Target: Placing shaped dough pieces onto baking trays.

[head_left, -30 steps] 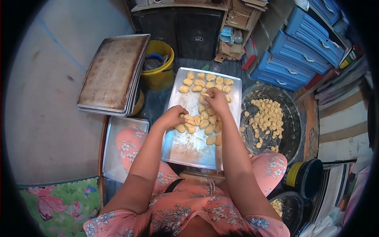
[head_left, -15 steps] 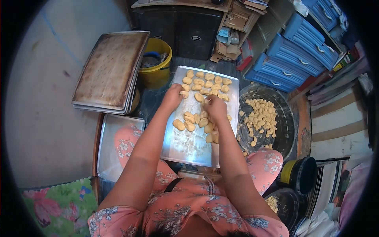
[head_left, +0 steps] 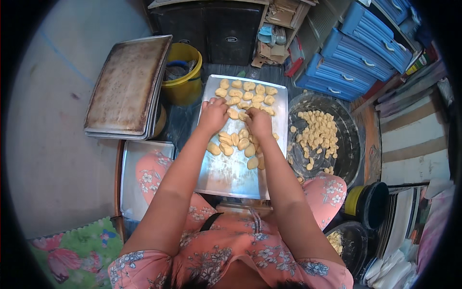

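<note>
A silver baking tray (head_left: pixel 211 178) lies in front of me, with rows of yellow dough pieces (head_left: pixel 249 86) on its far half. A looser cluster of dough pieces (head_left: pixel 225 138) sits mid-tray, partly behind my right wrist. At the third row my left hand (head_left: pixel 214 116) is closed, thumb and fingertips at a dough piece (head_left: pixel 233 113) resting on the tray. Just right of it my right hand (head_left: pixel 259 123) pinches another dough piece (head_left: pixel 243 117), low over the metal. The fingers of both hands partly cover the pieces around them.
Right of the tray stands a wide black basin (head_left: pixel 349 139) holding many small dough lumps (head_left: pixel 317 132). Stacked browned trays (head_left: pixel 127 86) and a yellow bucket (head_left: pixel 185 89) are at the left. Blue drawers (head_left: pixel 353 58) stand at the far right; a black tub (head_left: pixel 373 204) sits nearby.
My left hand has come round over the left end of the third row. The right hand has moved up beside it with its dough piece. The whole view has shifted slightly.
</note>
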Demonstrator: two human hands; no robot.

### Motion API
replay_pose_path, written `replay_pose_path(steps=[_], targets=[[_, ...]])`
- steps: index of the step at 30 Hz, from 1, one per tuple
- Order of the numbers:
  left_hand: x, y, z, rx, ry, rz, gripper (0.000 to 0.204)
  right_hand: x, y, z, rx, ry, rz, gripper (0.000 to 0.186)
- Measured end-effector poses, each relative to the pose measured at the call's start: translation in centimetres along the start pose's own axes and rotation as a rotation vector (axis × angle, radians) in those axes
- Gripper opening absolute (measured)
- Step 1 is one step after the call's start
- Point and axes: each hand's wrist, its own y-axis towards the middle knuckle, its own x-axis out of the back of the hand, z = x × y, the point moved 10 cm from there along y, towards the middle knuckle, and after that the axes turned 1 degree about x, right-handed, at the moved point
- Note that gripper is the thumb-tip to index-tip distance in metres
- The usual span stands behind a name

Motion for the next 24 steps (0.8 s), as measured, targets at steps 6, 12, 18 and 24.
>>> replay_pose_path(steps=[6,12,18,24], targets=[[-1.3,-0.4,2.4,0.195,0.146,0.091,0.028,2.2,-0.7,0.8,0.081,-0.206,-0.044,0.030],[-2.6,-0.1,0.1,0.082,0.040,0.211,0.033,2.1,-0.6,-4.2,-0.088,-0.087,0.128,0.035],[-2.9,0.5,-4.8,-0.114,0.011,0.066,0.025,2.6,-0.4,-3.7,-0.093,0.130,-0.048,0.030],[-4.4,0.9,-3.5,-0.030,0.138,0.208,0.020,2.9,-1.6,-3.6,-0.144,-0.101,0.145,0.039]])
